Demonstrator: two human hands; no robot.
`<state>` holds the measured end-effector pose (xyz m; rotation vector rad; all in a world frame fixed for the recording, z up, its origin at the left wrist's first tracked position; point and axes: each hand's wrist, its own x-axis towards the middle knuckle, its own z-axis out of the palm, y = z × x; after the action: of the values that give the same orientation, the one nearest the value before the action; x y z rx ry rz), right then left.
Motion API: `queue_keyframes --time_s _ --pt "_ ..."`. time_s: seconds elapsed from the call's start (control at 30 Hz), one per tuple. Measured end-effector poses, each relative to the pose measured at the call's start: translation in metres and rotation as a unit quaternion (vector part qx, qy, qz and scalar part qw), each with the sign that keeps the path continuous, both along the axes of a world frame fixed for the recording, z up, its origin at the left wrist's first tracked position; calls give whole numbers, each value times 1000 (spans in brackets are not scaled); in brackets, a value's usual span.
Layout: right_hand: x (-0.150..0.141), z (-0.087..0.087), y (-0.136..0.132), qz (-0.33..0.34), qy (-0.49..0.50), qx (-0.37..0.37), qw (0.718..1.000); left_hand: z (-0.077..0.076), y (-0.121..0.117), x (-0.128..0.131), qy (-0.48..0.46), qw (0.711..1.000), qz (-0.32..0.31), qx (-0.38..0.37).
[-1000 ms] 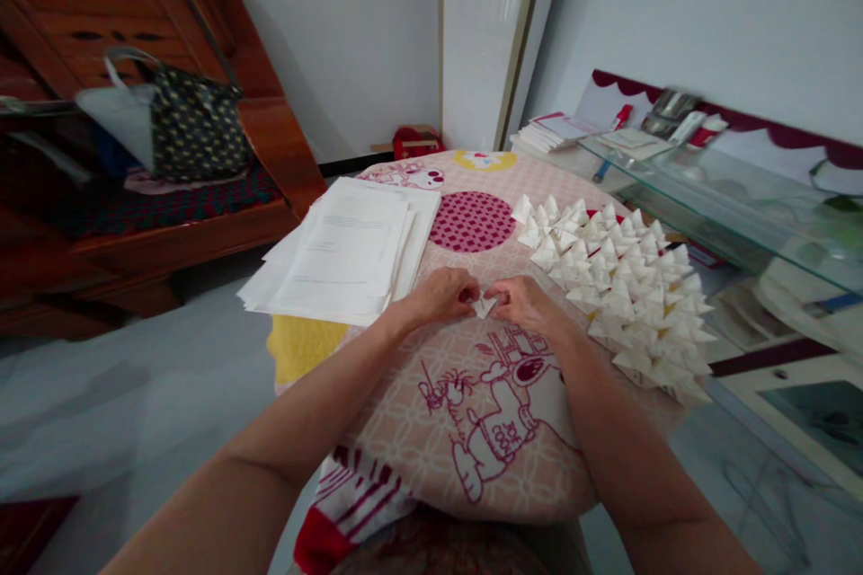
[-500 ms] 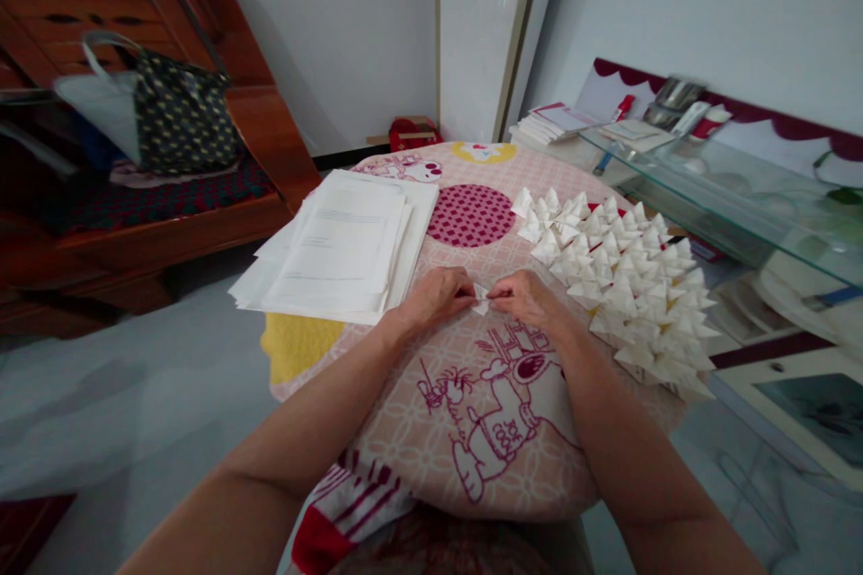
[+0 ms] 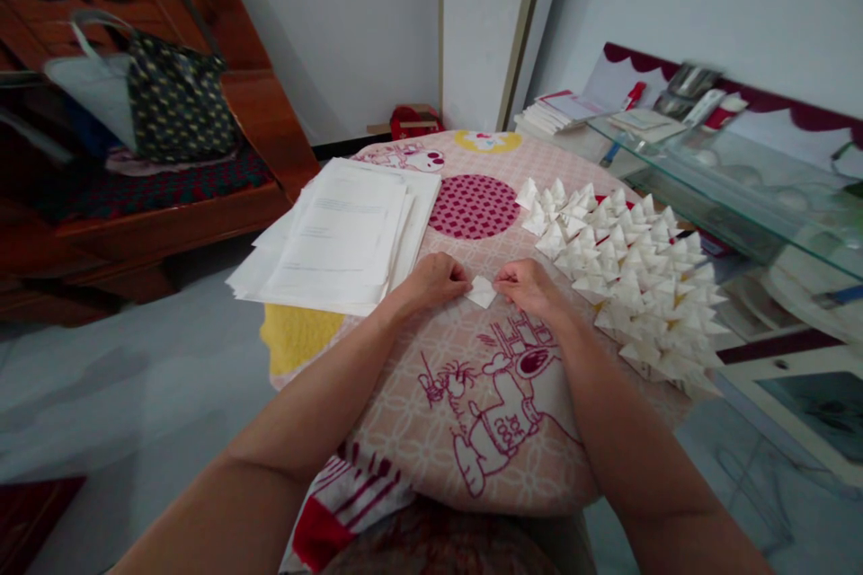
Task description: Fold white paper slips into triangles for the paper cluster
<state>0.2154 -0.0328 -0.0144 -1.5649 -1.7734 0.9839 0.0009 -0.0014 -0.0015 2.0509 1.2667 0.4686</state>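
Note:
Between my two hands is a small folded piece of white paper (image 3: 481,292), pointed at its lower edge, just over the patterned tablecloth (image 3: 418,418). My left hand (image 3: 437,280) pinches its left corner, fingers curled together. At the right corner my right hand (image 3: 529,286) pinches it between thumb and finger. Just right of my right hand, many folded white paper pieces (image 3: 620,265) with upright points stand in close rows. A stack of white paper sheets (image 3: 337,234), the top one faintly printed, lies beyond my left forearm.
On the right, a glass shelf (image 3: 742,175) and a white unit adjoin the table, holding a pile of booklets (image 3: 556,110) and a metal container (image 3: 691,88). A wooden bench (image 3: 256,121) with a dotted bag (image 3: 176,99) stands at the left.
My hands have moved slightly apart, and more of the folded paper's face shows between them. The whole view has shifted a little.

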Motion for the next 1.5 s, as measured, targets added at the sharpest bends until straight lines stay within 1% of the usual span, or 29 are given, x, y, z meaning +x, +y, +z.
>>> queue_keyframes --time_s 0.13,0.3,0.43,0.5,0.63,0.8,0.87,0.93,1.0,1.07,1.13,1.2,1.27,1.4,1.5 --pt "-1 -2 3 -15 0 7 1000 4 3 3 32 999 10 -12" --pt "-4 -1 4 -24 -10 10 1000 9 1 8 75 997 27 -19" --pt "-6 0 4 -24 -1 19 1000 10 1 10 94 995 39 -13" --pt "-7 1 4 -29 -23 20 999 9 1 11 105 993 47 -9" --pt "-11 4 4 -43 -98 18 994 7 2 14 131 990 51 14" --pt "-15 7 4 -51 -161 4 986 0 -2 14 161 985 32 58" --pt "-14 8 4 -54 -167 -7 984 -4 -5 13 129 987 7 91" --pt "-13 7 4 -55 -157 -26 986 -9 -8 11 71 988 -41 134" --pt "-10 7 5 -55 -128 -59 988 -12 -10 9 27 982 -88 164" --pt "-7 6 5 -61 -90 -97 989 -14 -10 9 18 978 -113 172" --pt "-5 6 5 -71 -58 -124 988 -14 -10 9 25 978 -115 169" --pt "-5 7 4 -75 -48 -128 988 -13 -9 9 35 979 -114 166" --pt "-7 7 3 -71 -58 -108 990 -12 -8 10 43 979 -112 164" --pt "-15 8 4 -79 -114 -49 989 -10 -8 10 60 980 -111 157" --pt "-17 8 7 -89 -121 -70 986 -11 -8 10 61 979 -110 159"
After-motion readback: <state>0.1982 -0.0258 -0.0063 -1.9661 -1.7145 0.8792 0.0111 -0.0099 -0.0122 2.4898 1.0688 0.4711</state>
